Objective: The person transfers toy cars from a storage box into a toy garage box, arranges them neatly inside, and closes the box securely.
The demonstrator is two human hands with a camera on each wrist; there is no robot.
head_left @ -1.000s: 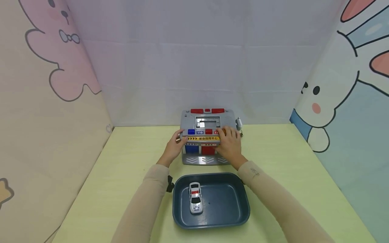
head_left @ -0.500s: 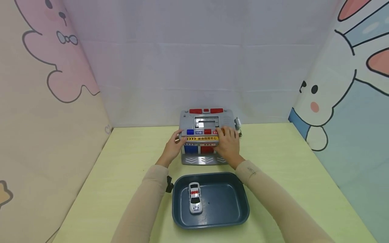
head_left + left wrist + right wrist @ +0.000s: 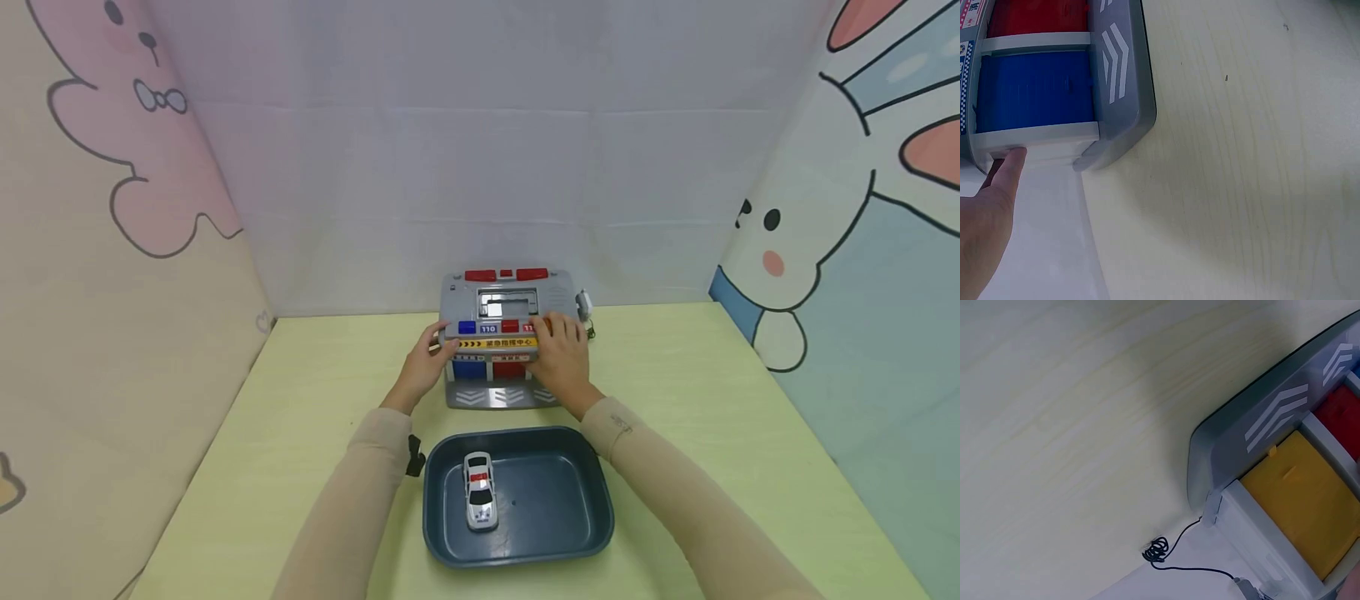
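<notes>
A grey toy garage with red, blue and yellow doors stands at the back of the table. My left hand holds its left side, thumb at the front and a finger higher on the edge. In the left wrist view that hand has fingertips at the wall beside the blue door. The right hand grips the right front, fingers bent over the top panel and thumb low near the red door. It covers the yellow door in the head view; the right wrist view shows the yellow door shut.
A dark blue tray sits nearer me between my forearms. In it lies a white toy police car. A white handset hangs at the garage's right side, with a coiled black cord. A curtain closes off the back.
The whole head view has shifted slightly. Both hands keep their places on the toy garage, and the car stays in the tray.
</notes>
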